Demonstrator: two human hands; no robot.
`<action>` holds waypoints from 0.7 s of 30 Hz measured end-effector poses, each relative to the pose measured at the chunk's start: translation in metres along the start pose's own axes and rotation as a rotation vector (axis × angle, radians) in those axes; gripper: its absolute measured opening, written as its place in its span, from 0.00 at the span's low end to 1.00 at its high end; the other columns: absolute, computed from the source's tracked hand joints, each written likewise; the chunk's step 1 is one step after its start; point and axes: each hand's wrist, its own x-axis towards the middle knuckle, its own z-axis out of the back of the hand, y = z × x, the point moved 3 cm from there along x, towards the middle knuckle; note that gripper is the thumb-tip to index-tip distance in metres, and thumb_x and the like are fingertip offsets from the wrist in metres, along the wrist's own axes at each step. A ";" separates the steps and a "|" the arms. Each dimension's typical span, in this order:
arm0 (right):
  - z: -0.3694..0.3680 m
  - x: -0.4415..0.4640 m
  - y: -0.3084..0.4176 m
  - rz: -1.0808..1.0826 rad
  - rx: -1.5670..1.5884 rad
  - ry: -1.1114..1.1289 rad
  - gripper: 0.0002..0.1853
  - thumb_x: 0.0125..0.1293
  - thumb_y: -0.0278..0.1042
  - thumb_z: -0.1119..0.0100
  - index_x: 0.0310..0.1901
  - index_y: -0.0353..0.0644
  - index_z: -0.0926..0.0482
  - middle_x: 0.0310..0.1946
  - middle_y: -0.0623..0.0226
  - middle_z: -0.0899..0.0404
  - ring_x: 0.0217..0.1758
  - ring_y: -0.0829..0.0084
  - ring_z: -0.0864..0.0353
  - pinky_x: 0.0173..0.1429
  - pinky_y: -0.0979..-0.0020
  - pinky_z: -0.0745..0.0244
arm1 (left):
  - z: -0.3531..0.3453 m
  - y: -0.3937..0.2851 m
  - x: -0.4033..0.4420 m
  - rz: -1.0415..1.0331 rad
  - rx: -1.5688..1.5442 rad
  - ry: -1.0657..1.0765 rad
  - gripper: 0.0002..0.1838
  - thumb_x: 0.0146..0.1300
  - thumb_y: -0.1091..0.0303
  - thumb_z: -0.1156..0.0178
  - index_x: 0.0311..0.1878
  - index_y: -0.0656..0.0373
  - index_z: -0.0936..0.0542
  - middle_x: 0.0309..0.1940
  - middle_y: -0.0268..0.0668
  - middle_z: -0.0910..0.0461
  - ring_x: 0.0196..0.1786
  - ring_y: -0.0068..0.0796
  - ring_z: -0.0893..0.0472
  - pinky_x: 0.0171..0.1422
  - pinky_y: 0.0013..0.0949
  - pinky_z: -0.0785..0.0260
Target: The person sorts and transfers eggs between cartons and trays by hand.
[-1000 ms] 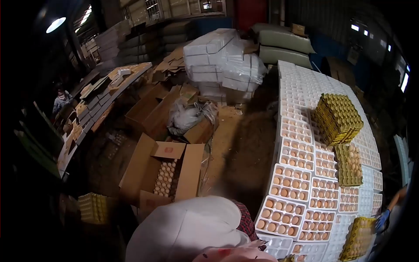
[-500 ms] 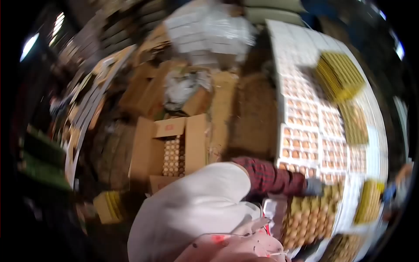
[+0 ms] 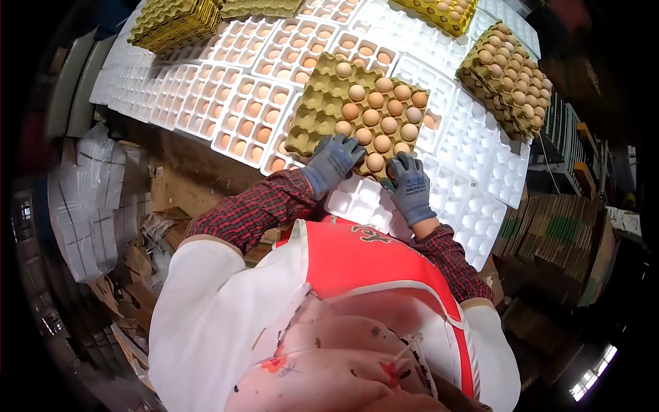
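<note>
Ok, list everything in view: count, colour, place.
Tray: one, olive, at both hands
Eggs: many, tan to brown, in trays
White trays: many, white, around the tray
Tray stack: one, olive, upper left
Cut-off tray: one, olive, top edge
Loaded trays: at least two, olive and yellow, upper right
Sacks: about two, grey, left
Wrapped boxes: several, white, left
Cardboard: one pile, brown, right
Apron: one, red, below centre
Scarf: one, pink, bottom
Sleeves: two, red check, forearms
Left hand: one, grey glove, tray's near edge
Right hand: one, grey glove, tray's near-right corner
</note>
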 end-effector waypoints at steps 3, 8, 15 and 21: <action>-0.001 -0.001 -0.010 -0.003 0.026 -0.020 0.23 0.52 0.35 0.27 0.51 0.44 0.20 0.54 0.61 0.21 0.53 0.54 0.22 0.55 0.56 0.23 | -0.014 0.000 0.006 -0.005 0.124 0.023 0.15 0.55 0.63 0.34 0.47 0.48 0.22 0.44 0.34 0.24 0.49 0.38 0.22 0.50 0.42 0.29; 0.005 -0.003 -0.028 -0.128 0.449 -0.116 0.19 0.58 0.32 0.30 0.51 0.44 0.21 0.46 0.64 0.19 0.44 0.65 0.19 0.51 0.66 0.21 | 0.022 0.019 0.018 0.080 -0.506 -0.060 0.18 0.55 0.63 0.31 0.49 0.53 0.21 0.44 0.37 0.22 0.50 0.38 0.22 0.55 0.40 0.29; 0.013 0.036 -0.035 -0.094 0.287 -0.130 0.18 0.57 0.30 0.30 0.51 0.43 0.20 0.45 0.61 0.20 0.46 0.64 0.18 0.56 0.67 0.23 | -0.011 -0.026 0.041 0.019 -0.242 0.158 0.12 0.57 0.64 0.33 0.41 0.56 0.23 0.42 0.40 0.22 0.48 0.40 0.19 0.48 0.41 0.25; 0.003 0.028 -0.072 -0.385 1.103 -0.188 0.27 0.59 0.34 0.26 0.60 0.40 0.22 0.46 0.66 0.16 0.48 0.72 0.16 0.50 0.68 0.18 | 0.008 0.000 0.034 0.008 -0.638 -0.084 0.23 0.59 0.59 0.32 0.57 0.56 0.21 0.47 0.40 0.21 0.42 0.38 0.18 0.46 0.40 0.24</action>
